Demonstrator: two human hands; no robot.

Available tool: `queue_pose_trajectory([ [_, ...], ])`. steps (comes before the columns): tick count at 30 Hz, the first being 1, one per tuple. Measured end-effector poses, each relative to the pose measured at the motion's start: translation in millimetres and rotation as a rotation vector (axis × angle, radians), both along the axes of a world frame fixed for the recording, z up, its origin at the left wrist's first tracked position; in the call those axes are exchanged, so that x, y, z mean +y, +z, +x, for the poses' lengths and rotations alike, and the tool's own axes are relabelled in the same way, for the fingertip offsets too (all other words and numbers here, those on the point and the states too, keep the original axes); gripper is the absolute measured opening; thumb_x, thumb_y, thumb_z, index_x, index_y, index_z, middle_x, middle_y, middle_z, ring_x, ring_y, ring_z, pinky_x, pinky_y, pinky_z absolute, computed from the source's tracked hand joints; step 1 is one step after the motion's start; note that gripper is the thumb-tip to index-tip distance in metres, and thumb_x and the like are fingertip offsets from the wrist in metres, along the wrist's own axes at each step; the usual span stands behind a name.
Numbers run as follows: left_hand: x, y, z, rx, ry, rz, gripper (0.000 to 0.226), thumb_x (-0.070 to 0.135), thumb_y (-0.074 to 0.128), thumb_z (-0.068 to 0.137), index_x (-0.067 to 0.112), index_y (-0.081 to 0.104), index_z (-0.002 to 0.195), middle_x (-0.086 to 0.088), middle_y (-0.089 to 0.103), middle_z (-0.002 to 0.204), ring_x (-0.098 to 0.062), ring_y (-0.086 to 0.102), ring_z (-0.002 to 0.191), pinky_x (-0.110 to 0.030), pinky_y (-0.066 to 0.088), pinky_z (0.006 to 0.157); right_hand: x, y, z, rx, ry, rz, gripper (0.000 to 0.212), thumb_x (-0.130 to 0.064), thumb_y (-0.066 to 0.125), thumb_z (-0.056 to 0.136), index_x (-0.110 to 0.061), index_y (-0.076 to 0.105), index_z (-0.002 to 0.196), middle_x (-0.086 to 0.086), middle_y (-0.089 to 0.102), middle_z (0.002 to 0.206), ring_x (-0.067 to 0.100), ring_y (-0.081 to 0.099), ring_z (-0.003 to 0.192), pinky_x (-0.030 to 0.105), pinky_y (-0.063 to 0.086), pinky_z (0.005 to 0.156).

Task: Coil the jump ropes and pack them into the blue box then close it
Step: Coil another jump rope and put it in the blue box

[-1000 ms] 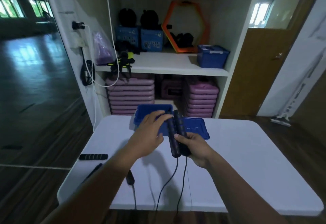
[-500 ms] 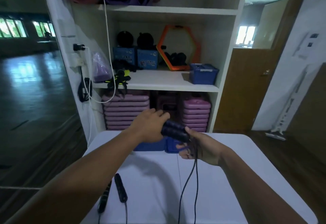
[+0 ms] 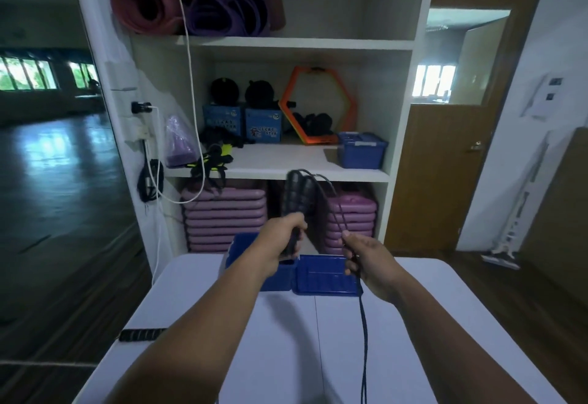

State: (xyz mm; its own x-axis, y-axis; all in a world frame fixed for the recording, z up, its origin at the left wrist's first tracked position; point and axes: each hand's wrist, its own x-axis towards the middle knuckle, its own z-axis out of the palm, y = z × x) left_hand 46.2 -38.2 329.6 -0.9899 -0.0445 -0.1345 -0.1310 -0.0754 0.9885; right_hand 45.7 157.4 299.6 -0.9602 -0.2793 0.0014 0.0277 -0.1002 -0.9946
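Above blue box (image 3: 280,275): left hand (image 3: 280,241) grips handles (image 3: 297,197).

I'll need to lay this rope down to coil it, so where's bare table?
Bare table lies right of the lid, and between your forearms, nearer than the box. The left edge holds a spare handle; box and lid crowd the far edge.

White table (image 3: 302,340). Carries 1 open blue box (image 3: 280,278) near the far edge, its lid (image 3: 321,276) flat just right of it, and 1 black handle (image 3: 141,334) at the left edge.
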Motion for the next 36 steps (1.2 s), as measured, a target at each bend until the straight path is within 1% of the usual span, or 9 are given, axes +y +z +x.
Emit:
queue_pose_trajectory([
  [7, 14, 8, -21, -0.064, 0.100, 0.463, 0.009, 0.026, 0.058, 0.088, 0.016, 0.059, 0.087, -0.007, 0.066, 0.102, -0.029, 0.060, 0.098, -0.044, 0.048, 0.087, 4, -19, -3, 0.001, 0.069, 0.130, 0.032, -0.031, 0.047, 0.102, -0.004, 0.061, 0.094, 0.001, 0.046, 0.065, 0.012, 0.039, 0.054, 0.023, 0.045, 0.052],
  [10, 16, 7, -27, -0.048, 0.100, 0.642, 0.019, 0.027, 0.054, 0.090, 0.015, 0.060, 0.103, -0.016, 0.065, 0.120, -0.040, 0.059, 0.116, -0.052, 0.049, 0.087, 5, -29, -5, -0.028, 0.104, 0.199, 0.034, -0.035, 0.048, 0.101, -0.005, 0.062, 0.092, 0.002, 0.046, 0.066, 0.013, 0.040, 0.054, 0.024, 0.046, 0.054],
  [15, -1, 4, -38, -0.003, 0.212, 0.713, 0.040, 0.030, 0.058, 0.089, 0.009, 0.058, 0.123, -0.010, 0.059, 0.099, -0.032, 0.067, 0.096, -0.054, 0.052, 0.094, 6, -44, -8, -0.054, 0.160, 0.249, 0.036, -0.039, 0.052, 0.099, -0.007, 0.061, 0.085, -0.002, 0.044, 0.061, 0.012, 0.040, 0.052, 0.027, 0.047, 0.059],
  [20, -32, -2, -45, -0.011, 0.269, 0.279, 0.049, 0.040, 0.067, 0.087, 0.010, 0.061, 0.124, -0.014, 0.056, 0.092, -0.026, 0.059, 0.078, -0.042, 0.061, 0.064, -1, -42, -16, 0.054, 0.246, 0.463, 0.031, -0.032, 0.057, 0.097, -0.008, 0.056, 0.077, -0.002, 0.045, 0.058, 0.011, 0.043, 0.051, 0.026, 0.048, 0.059],
  [24, -62, -1, -43, -0.020, 0.145, -0.267, 0.060, 0.060, 0.068, 0.083, 0.011, 0.048, 0.113, -0.007, 0.052, 0.074, -0.018, 0.056, 0.056, -0.038, 0.060, 0.058, -5, -32, -22, 0.161, 0.303, 0.649, 0.032, -0.032, 0.060, 0.094, -0.009, 0.056, 0.072, 0.001, 0.051, 0.058, 0.010, 0.046, 0.050, 0.023, 0.047, 0.056],
  [28, -87, -5, -37, -0.002, -0.091, -0.976, 0.085, 0.076, 0.056, 0.080, 0.016, 0.029, 0.135, -0.011, 0.061, 0.116, -0.026, 0.063, 0.093, -0.034, 0.051, 0.068, -17, -16, -32, 0.258, 0.324, 0.822, 0.031, -0.034, 0.061, 0.091, -0.009, 0.061, 0.074, 0.000, 0.056, 0.062, 0.008, 0.049, 0.053, 0.022, 0.045, 0.055],
  [31, -101, -2, -30, -0.030, -0.369, -1.300, 0.098, 0.079, 0.044, 0.083, 0.020, 0.010, 0.154, -0.011, 0.045, 0.149, -0.028, 0.063, 0.105, -0.032, 0.051, 0.072, -27, -1, -45, 0.383, 0.328, 0.948, 0.026, -0.040, 0.060, 0.087, -0.016, 0.069, 0.083, -0.004, 0.068, 0.076, 0.014, 0.061, 0.070, 0.031, 0.053, 0.073],
  [33, -110, 1, -25, -0.009, -0.501, -1.376, 0.090, 0.081, 0.038, 0.084, 0.024, 0.017, 0.152, -0.006, 0.053, 0.135, -0.016, 0.061, 0.082, -0.030, 0.050, 0.059, -33, 12, -52, 0.436, 0.324, 0.951, 0.015, -0.032, 0.060, 0.092, -0.023, 0.070, 0.085, -0.010, 0.069, 0.083, 0.007, 0.062, 0.078, 0.026, 0.050, 0.078],
  [36, -123, 3, -18, 0.134, -0.581, -1.465, 0.079, 0.089, 0.023, 0.076, 0.032, 0.037, 0.129, -0.001, 0.061, 0.097, -0.015, 0.053, 0.073, -0.035, 0.043, 0.066, -46, 28, -59, 0.507, 0.287, 0.943, 0.010, -0.029, 0.061, 0.094, -0.028, 0.069, 0.088, -0.010, 0.069, 0.087, 0.006, 0.062, 0.081, 0.021, 0.049, 0.075],
])
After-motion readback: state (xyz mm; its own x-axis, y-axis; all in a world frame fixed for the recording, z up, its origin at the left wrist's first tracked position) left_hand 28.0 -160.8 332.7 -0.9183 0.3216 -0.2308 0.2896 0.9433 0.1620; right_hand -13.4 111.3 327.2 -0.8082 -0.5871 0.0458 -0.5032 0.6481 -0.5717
